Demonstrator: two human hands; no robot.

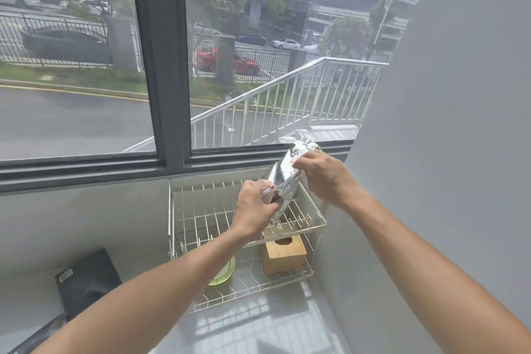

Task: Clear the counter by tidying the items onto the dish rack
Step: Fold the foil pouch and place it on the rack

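Observation:
A silver foil bag is held tilted over the upper tier of a two-tier white wire dish rack in the counter's corner. My left hand grips the bag's lower end. My right hand grips its upper end. The bag's bottom reaches down to the upper tier's wires. On the lower tier stand a wooden tissue box at the right and a green plate, partly hidden by my left forearm.
A black pouch lies on the pale counter left of the rack. A grey wall closes the right side. A large window with a dark frame runs behind the rack.

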